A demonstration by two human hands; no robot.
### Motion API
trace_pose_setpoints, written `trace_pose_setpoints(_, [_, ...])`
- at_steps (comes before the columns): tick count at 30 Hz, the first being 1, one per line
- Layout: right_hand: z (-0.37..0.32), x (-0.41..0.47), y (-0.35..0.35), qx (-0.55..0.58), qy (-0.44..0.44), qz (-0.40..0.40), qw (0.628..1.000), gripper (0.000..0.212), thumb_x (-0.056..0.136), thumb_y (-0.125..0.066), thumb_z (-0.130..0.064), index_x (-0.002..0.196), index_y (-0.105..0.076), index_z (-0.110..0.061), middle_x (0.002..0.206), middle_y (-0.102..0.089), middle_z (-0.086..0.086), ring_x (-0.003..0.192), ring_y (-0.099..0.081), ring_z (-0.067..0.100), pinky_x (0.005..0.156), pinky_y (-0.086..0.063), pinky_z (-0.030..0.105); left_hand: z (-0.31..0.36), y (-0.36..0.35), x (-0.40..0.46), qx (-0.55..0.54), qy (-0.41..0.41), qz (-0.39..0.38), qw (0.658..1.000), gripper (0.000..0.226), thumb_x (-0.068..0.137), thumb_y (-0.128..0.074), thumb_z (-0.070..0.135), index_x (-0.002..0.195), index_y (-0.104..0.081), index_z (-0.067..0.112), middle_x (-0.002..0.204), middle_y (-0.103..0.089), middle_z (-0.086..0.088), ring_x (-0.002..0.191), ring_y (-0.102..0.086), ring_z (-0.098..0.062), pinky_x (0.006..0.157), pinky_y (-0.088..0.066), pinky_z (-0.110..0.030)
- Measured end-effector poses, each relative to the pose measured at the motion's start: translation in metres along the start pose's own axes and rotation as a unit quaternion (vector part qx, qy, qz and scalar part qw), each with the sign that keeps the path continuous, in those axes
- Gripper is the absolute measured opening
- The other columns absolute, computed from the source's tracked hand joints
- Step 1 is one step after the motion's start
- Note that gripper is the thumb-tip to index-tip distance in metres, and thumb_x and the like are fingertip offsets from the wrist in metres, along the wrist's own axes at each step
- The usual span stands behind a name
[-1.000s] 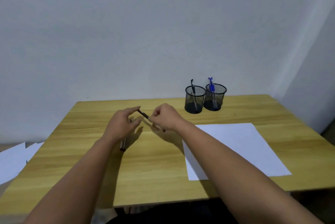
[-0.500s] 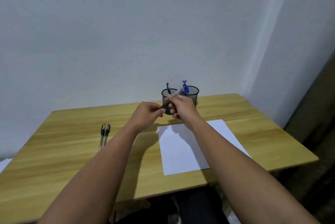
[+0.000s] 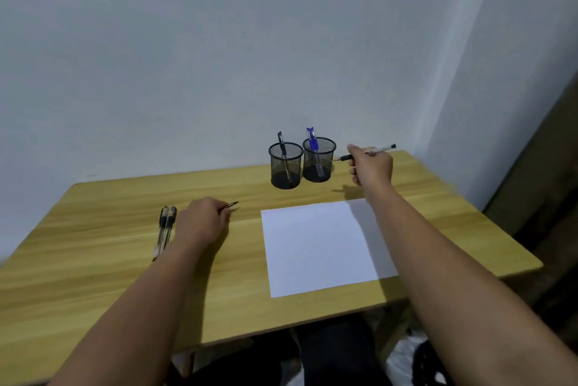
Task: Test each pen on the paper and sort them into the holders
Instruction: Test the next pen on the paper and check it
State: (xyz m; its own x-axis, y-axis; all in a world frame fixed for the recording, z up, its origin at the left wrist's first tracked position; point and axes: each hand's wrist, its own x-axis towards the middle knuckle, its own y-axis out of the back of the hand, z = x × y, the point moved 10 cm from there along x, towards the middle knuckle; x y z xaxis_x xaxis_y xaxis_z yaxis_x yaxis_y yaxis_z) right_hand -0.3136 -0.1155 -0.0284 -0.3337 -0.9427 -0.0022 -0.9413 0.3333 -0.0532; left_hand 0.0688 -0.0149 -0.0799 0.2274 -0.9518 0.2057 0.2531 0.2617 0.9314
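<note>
Pen point(image 3: 380, 150), slim and clear-barrelled, pinched in right hand point(image 3: 371, 166)'s grip beside round mesh holders point(image 3: 319, 160); left hand point(image 3: 201, 221) pinches its cap point(image 3: 231, 205).

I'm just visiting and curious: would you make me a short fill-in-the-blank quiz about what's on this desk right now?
1. The right hand holds a pen beside the two mesh ____.
2. The right holder contains a pen with a ____ cap.
3. ____ pens lie side by side on the table, left of the left hand.
4. The white paper lies flat with ____ on top of it.

Missing words: holders; blue; Two; nothing
</note>
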Motion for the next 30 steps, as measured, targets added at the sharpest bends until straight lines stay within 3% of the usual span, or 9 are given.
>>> trace_pose_setpoints(5, [0.026, -0.017, -0.021, -0.034, 0.022, -0.071, 0.997, 0.020, 0.104, -0.065, -0.023, 0.089, -0.068, -0.010, 0.069, -0.071, 0.005, 0.040, -0.053, 0.010, 0.041, -0.039, 0.020, 0.008, -0.010, -0.001, 0.157, -0.046, 0.047, 0.985, 0.029, 0.100, -0.050, 0.038, 0.117, -0.072, 0.029, 0.101, -0.060, -0.006, 0.096, -0.057, -0.031, 0.070, -0.048, -0.039])
trace_pose_setpoints(8, [0.041, -0.032, -0.034, -0.021, 0.017, -0.113, 0.993, 0.020, 0.105, -0.065, -0.020, 0.096, -0.073, -0.004, 0.077, -0.074, 0.009, 0.043, -0.055, 0.010, 0.039, -0.042, 0.018, 0.015, -0.004, -0.007, 0.136, -0.069, 0.103, 0.983, 0.033, 0.092, -0.062, 0.034, 0.122, -0.071, 0.020, 0.110, -0.063, -0.010, 0.097, -0.059, -0.036, 0.069, -0.049, -0.043])
trace_pose_setpoints(10, [0.046, -0.038, -0.038, -0.017, 0.030, -0.128, 0.991, 0.020, 0.103, -0.069, -0.019, 0.088, -0.072, -0.007, 0.075, -0.072, 0.009, 0.047, -0.058, 0.013, 0.041, -0.044, 0.019, 0.034, 0.001, -0.016, 0.096, -0.133, 0.134, 0.977, 0.038, 0.093, -0.061, 0.036, 0.125, -0.069, 0.018, 0.120, -0.064, -0.008, 0.104, -0.060, -0.035, 0.073, -0.051, -0.044])
trace_pose_setpoints(12, [0.048, -0.041, -0.042, -0.030, 0.049, -0.136, 0.989, 0.026, 0.102, -0.072, -0.021, 0.082, -0.069, -0.005, 0.073, -0.071, 0.010, 0.052, -0.061, 0.018, 0.044, -0.048, 0.022, 0.057, -0.004, -0.027, 0.037, -0.208, 0.108, 0.971, 0.044, 0.095, -0.051, 0.045, 0.129, -0.067, 0.022, 0.133, -0.062, -0.003, 0.115, -0.058, -0.029, 0.078, -0.054, -0.040])
trace_pose_setpoints(15, [0.064, -0.041, -0.050, 0.010, 0.019, -0.149, 0.989, 0.032, 0.102, -0.072, -0.020, 0.085, -0.063, 0.005, 0.071, -0.064, 0.015, 0.051, -0.055, 0.018, 0.046, -0.045, 0.027, 0.073, -0.022, -0.038, -0.027, -0.248, 0.031, 0.968, 0.052, 0.095, -0.048, 0.058, 0.134, -0.063, 0.028, 0.149, -0.053, 0.007, 0.133, -0.051, -0.016, 0.090, -0.055, -0.038])
trace_pose_setpoints(20, [0.096, -0.041, -0.056, 0.020, -0.013, -0.174, 0.984, 0.033, 0.104, -0.067, -0.017, 0.071, -0.067, -0.016, 0.072, -0.066, 0.019, 0.053, -0.052, 0.022, 0.049, -0.043, 0.027, 0.074, -0.039, -0.040, -0.055, -0.244, -0.016, 0.968, 0.070, 0.091, -0.045, 0.067, 0.142, -0.058, 0.022, 0.155, -0.049, 0.006, 0.144, -0.042, -0.014, 0.114, -0.039, -0.035])
trace_pose_setpoints(26, [0.087, -0.031, -0.063, 0.013, -0.037, -0.182, 0.983, 0.025, 0.107, -0.064, -0.018, 0.086, -0.066, -0.004, 0.068, -0.063, 0.015, 0.047, -0.051, 0.016, 0.042, -0.036, 0.023, 0.071, -0.044, -0.037, -0.069, -0.237, -0.024, 0.969, 0.072, 0.089, -0.046, 0.068, 0.142, -0.059, 0.022, 0.153, -0.050, 0.008, 0.146, -0.040, -0.015, 0.117, -0.031, -0.032])
trace_pose_setpoints(30, [0.087, -0.027, -0.071, 0.002, 0.016, -0.195, 0.981, 0.041, 0.101, -0.073, -0.017, 0.069, -0.057, 0.003, 0.056, -0.059, 0.010, 0.044, -0.054, 0.014, 0.045, -0.042, 0.024, 0.069, -0.046, -0.036, -0.071, -0.237, -0.021, 0.969, 0.070, 0.089, -0.048, 0.068, 0.142, -0.060, 0.023, 0.153, -0.050, 0.009, 0.145, -0.040, -0.013, 0.117, -0.032, -0.034])
